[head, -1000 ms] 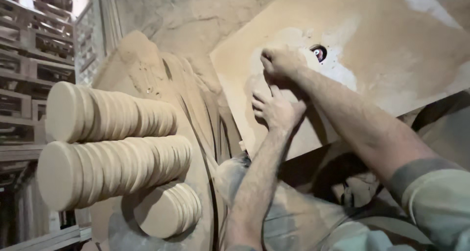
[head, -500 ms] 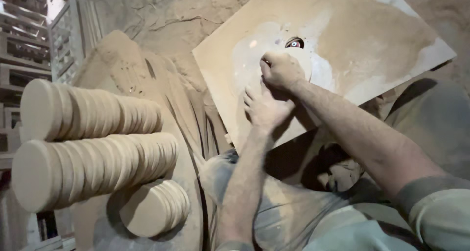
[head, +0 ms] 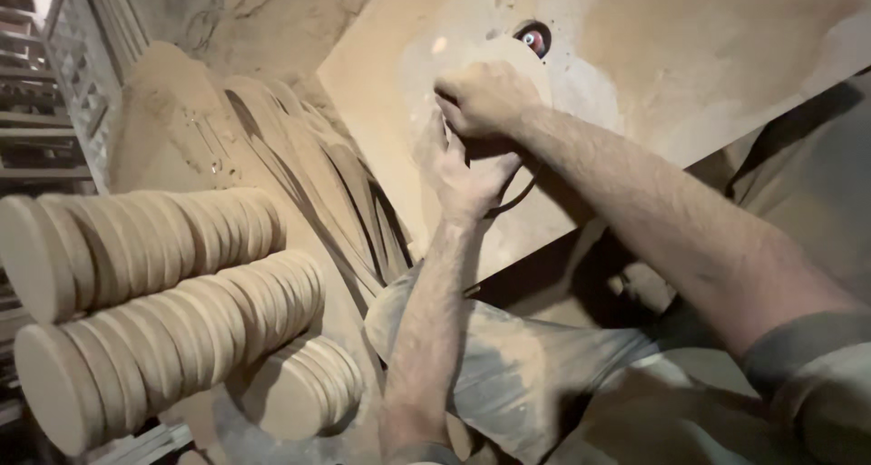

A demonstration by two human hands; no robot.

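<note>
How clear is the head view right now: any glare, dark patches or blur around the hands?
Head view: warm, dim light. The left hand and right hand are fairly sharp against the pale board. A small bright glare spot sits on the board near the red cutter. Deep shadow lies under the board's lower edge. The stacked wooden discs look soft, and the top left corner is blown out.

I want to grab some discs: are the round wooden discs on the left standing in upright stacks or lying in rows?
Lying in rows: the round wooden discs rest on edge, face to face, in three rows.
</note>
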